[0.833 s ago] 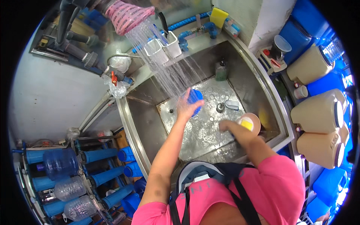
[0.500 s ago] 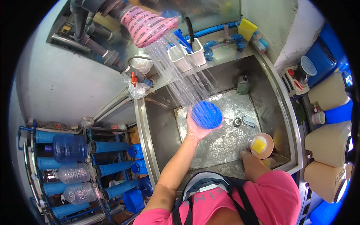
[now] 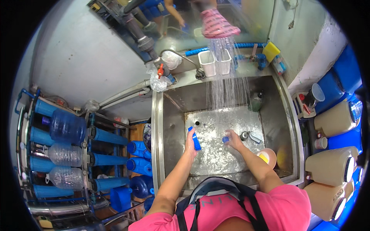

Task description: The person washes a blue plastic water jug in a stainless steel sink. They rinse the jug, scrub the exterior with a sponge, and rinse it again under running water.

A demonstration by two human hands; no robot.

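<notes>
Head: blurry blue item (image 3: 225, 139) in right hand (image 3: 234, 139)

Bare forearms (image 3: 176, 175) stretch forward, left hand (image 3: 190, 143) gripping, right hand (image 3: 233, 139) curled inward and blurred

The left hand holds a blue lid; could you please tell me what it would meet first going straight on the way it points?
Probably the sink's back wall: the left hand seems to aim over the dark round spot and just left of the falling water, though depth is unclear.
</notes>
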